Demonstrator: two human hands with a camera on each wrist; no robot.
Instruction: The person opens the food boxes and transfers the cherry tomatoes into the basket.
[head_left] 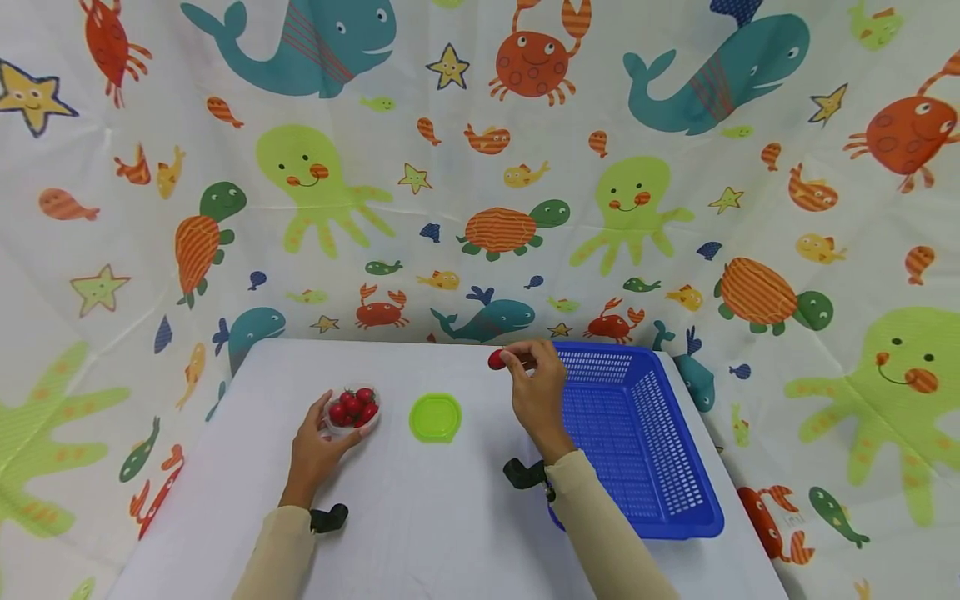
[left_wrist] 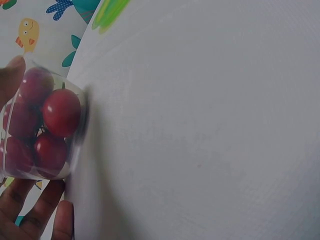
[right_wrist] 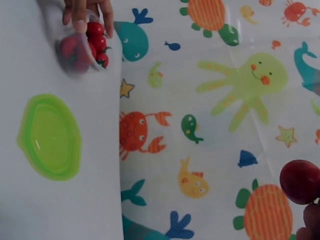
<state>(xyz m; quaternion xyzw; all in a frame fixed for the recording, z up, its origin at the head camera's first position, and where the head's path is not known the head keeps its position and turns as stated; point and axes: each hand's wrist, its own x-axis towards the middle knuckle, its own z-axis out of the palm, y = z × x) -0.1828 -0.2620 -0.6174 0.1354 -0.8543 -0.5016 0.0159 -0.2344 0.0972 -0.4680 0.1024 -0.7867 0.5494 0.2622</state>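
Seemingly mid-carry, the right hand (head_left: 540, 396) pinches a tomato (head_left: 496, 359); the left hand (head_left: 317, 450) grips the tub (left_wrist: 75, 144). The next move needs gentle pressure.

Your left hand (head_left: 315, 448) covers part of the clear container (left_wrist: 76, 145), which runs off the left edge of the left wrist view. Inside it the tomatoes (head_left: 352, 406) overlap, so you cannot count them all. Your right hand (head_left: 542, 392) partly hides the held tomato (head_left: 496, 360); the right wrist view's edge crops both. Your right sleeve (head_left: 611, 533) blocks some of the blue basket (head_left: 678, 446). Both sleeves leave the head view at the bottom, as does the counter (head_left: 420, 508).
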